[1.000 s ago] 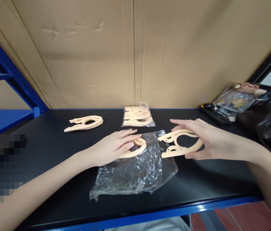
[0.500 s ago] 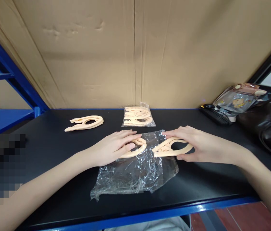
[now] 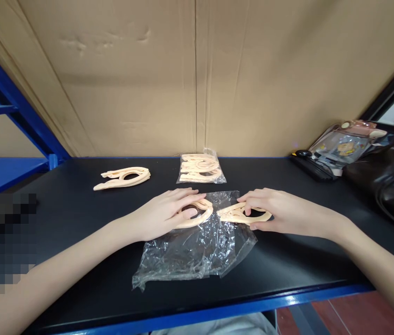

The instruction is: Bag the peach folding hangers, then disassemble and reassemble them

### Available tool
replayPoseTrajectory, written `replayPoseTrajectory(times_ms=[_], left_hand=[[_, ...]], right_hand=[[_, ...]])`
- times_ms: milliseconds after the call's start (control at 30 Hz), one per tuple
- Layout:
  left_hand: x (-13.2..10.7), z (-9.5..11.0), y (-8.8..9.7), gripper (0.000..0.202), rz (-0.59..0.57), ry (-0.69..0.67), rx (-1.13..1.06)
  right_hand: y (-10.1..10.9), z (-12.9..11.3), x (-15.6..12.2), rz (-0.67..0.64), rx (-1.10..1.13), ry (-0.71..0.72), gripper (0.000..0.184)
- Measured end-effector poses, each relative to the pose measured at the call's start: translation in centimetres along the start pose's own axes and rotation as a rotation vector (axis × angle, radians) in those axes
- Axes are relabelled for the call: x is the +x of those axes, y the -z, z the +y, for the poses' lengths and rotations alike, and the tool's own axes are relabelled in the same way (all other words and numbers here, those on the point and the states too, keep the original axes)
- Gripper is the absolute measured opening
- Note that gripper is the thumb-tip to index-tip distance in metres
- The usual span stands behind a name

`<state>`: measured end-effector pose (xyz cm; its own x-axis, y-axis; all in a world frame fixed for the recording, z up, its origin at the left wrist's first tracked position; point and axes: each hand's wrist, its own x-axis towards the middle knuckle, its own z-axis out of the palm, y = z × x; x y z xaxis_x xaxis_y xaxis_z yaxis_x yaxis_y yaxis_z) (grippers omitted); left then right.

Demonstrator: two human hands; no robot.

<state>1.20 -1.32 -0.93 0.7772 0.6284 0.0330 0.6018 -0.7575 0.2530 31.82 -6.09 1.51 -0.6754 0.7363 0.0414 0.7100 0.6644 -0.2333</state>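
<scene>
Head view: looks forward and down on a matte black tabletop [image 3: 78, 223] with a blue front edge; two bare forearms reach in from the near side.
Left hand: the left hand [image 3: 164, 214] lies palm down near the middle of the tabletop, its fingers laid over a peach horseshoe-shaped plastic piece [image 3: 201, 218] and its thumb tucked into the inner curve, so it grasps that piece lightly.
Right hand: the right hand [image 3: 277, 211] grips a second peach plastic piece [image 3: 234, 214] just right of the first, fingers on top and thumb at the near edge, holding it low and nearly flat.
Pieces: the two sit just beside each other, their ends close; whether they touch cannot be told.
Bag: a crinkled clear plastic bag [image 3: 190, 253] lies flat under both pieces and spreads toward the near edge.
Far middle: a small clear packet filled with peach pieces [image 3: 200, 168] rests near the wall, well apart from the hands.
Far left: a loose stack of peach curved pieces [image 3: 123, 178] lies bare on the tabletop.
Right side: a glossy packet with a cartoon print [image 3: 343, 146] leans by a black bag [image 3: 392, 181].
Backdrop: a brown corrugated cardboard wall [image 3: 183, 70] stands behind the tabletop, and a blue metal shelf frame [image 3: 8, 102] runs down the left.
</scene>
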Motion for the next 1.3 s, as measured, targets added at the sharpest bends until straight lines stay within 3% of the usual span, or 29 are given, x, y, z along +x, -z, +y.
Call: replayPoseTrajectory(times_ms=[433, 900, 1133, 1300], left_hand=[[0.0, -0.2, -0.1, 0.048, 0.009, -0.004, -0.01], [0.0, -0.1, -0.2, 0.05, 0.015, -0.004, -0.002], [0.0, 0.0, -0.1, 0.049, 0.016, -0.005, -0.003], [0.0, -0.1, -0.1, 0.05, 0.013, -0.005, 0.008]], right_hand=[[0.6, -0.2, -0.2, -0.044, 0.049, 0.026, 0.008], [1.2, -0.5, -0.3, -0.023, 0.088, 0.081, 0.011], [0.6, -1.1, -0.1, 0.102, -0.117, -0.038, 0.013], [-0.1, -1.3, 0.1, 0.13, -0.322, 0.029, 0.014]])
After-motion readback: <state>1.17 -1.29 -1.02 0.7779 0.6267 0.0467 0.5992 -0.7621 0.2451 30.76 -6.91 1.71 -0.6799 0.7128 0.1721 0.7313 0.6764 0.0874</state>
